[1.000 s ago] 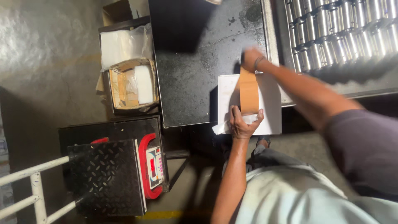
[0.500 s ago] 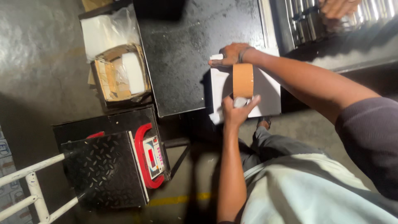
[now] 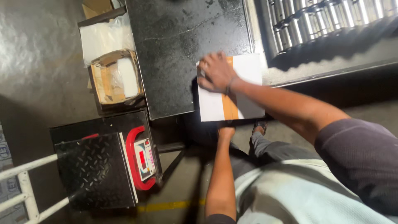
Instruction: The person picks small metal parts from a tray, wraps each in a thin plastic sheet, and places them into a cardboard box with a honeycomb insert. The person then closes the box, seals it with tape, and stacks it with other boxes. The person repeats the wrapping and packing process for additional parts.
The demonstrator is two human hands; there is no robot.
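**White box taped and pressed at edge of black table**

The right hand [image 3: 215, 74] lies flat, fingers spread, pressing down on the top of a white box [image 3: 248, 87]; it grasps nothing. The box sits at the near edge of the black table [image 3: 182, 49], overhanging it toward the person. A strip of brown tape [image 3: 229, 108] runs across the box's top, passing under the right palm. The left hand [image 3: 226, 132] is at the near side of the box, below its edge; its fingers are hidden, so their state cannot be told. To the right of the table stands a roller conveyor [image 3: 323, 20]. To the left, an open carton [image 3: 116, 81] holds white packing. Nearer the person is a platform scale [image 3: 103, 166] with red trim.
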